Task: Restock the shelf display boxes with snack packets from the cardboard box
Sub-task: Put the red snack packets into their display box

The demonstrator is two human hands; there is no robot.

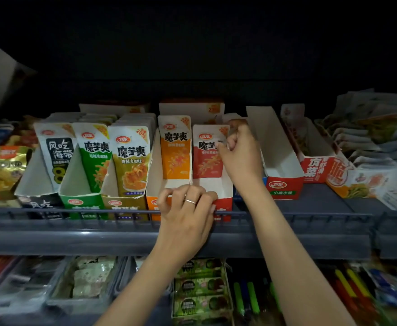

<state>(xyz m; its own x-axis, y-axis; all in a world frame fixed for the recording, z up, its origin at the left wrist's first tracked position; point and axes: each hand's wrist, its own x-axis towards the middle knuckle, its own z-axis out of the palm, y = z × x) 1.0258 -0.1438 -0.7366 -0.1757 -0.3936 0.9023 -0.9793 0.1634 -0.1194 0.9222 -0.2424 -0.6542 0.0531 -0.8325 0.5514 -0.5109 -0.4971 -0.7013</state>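
A red snack packet (207, 158) stands upright in the red display box (223, 203) on the shelf. My right hand (238, 154) pinches the packet's upper right edge. My left hand (185, 208), with a ring on one finger, grips the front wall of the red box where it meets the orange display box (151, 201). An orange packet (175, 149) stands in the orange box just left of the red one. The cardboard box is not in view.
Green (80, 203), olive (124, 204) and black (40, 203) display boxes full of packets stand to the left. A near-empty white box with a green front (283, 184) and a red-fronted box (317, 168) stand to the right. A grey shelf rail (75, 211) runs along the front. A lower shelf holds more goods.
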